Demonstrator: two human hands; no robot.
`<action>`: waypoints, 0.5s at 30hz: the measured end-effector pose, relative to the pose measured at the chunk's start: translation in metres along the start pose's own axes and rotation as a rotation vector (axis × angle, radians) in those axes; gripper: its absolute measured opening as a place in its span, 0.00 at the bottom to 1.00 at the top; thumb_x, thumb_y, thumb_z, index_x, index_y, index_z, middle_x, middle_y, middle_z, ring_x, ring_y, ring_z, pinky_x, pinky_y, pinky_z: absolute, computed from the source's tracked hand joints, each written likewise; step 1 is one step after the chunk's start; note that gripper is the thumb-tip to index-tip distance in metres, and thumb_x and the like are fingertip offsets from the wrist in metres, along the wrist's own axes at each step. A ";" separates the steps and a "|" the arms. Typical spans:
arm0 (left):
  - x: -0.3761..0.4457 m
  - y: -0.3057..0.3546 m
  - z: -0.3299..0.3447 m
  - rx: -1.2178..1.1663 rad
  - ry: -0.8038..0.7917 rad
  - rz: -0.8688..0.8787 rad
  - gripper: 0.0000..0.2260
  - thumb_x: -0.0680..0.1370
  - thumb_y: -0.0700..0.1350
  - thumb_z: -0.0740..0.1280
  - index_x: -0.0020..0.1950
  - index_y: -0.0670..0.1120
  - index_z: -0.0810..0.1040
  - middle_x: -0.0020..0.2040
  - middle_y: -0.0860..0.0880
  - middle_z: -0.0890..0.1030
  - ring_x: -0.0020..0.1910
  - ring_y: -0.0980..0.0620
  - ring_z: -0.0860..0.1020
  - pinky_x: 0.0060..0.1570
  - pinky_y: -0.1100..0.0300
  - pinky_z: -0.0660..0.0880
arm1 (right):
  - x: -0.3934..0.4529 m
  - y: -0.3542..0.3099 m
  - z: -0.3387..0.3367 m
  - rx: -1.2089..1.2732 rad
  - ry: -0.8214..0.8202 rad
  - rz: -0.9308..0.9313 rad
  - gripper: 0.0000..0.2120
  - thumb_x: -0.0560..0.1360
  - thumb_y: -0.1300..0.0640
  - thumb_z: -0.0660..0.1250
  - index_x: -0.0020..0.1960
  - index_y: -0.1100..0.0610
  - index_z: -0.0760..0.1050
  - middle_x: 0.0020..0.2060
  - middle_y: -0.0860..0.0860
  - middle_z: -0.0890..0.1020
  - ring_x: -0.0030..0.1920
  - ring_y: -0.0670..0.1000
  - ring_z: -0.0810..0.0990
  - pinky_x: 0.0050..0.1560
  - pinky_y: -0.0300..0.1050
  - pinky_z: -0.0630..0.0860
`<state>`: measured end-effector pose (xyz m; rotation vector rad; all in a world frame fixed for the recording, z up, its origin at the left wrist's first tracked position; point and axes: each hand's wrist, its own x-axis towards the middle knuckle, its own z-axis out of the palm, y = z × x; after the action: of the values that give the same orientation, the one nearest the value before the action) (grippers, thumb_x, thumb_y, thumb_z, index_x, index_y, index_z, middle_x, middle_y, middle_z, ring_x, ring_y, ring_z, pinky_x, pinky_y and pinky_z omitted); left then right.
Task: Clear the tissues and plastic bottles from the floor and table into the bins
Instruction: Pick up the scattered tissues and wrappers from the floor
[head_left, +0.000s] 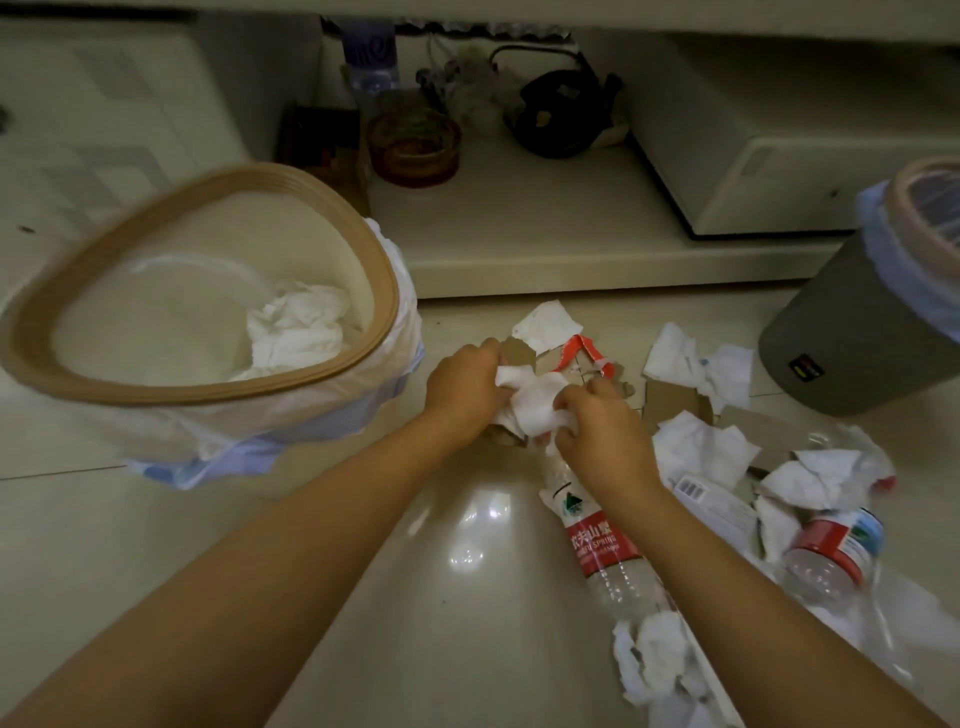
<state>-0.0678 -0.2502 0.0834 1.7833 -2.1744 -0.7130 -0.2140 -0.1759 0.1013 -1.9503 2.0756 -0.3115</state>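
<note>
Both my left hand and right hand clutch one crumpled tissue above floor litter; bottles, cardboard crowd right, tan-rimmed bin left, arms outstretched.

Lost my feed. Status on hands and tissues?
Left hand and right hand grip one tissue wad. White bin close left. Bottles, cardboard scraps underneath.

2 bins, 2 hands, 2 floor bottles.
</note>
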 end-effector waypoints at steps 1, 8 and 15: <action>-0.004 0.007 -0.007 0.007 -0.009 0.022 0.13 0.75 0.49 0.66 0.55 0.45 0.73 0.49 0.44 0.78 0.46 0.44 0.77 0.39 0.56 0.71 | -0.003 0.000 -0.009 0.003 0.023 0.000 0.15 0.72 0.62 0.67 0.58 0.58 0.76 0.58 0.56 0.72 0.49 0.57 0.77 0.47 0.47 0.76; -0.031 0.045 -0.062 -0.020 -0.020 0.117 0.14 0.73 0.53 0.69 0.54 0.48 0.74 0.48 0.50 0.79 0.47 0.48 0.78 0.46 0.55 0.75 | -0.016 -0.018 -0.067 0.023 0.160 -0.026 0.13 0.73 0.59 0.67 0.57 0.58 0.76 0.58 0.52 0.69 0.45 0.51 0.76 0.45 0.47 0.78; -0.055 0.047 -0.138 -0.079 0.207 0.163 0.12 0.72 0.54 0.71 0.50 0.50 0.75 0.45 0.51 0.79 0.43 0.53 0.77 0.42 0.58 0.74 | -0.017 -0.064 -0.111 0.094 0.278 -0.154 0.12 0.73 0.59 0.68 0.55 0.59 0.77 0.53 0.51 0.71 0.43 0.50 0.74 0.42 0.42 0.72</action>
<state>-0.0297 -0.2201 0.2315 1.5454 -2.0934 -0.5422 -0.1908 -0.1671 0.2278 -2.1146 2.0287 -0.7374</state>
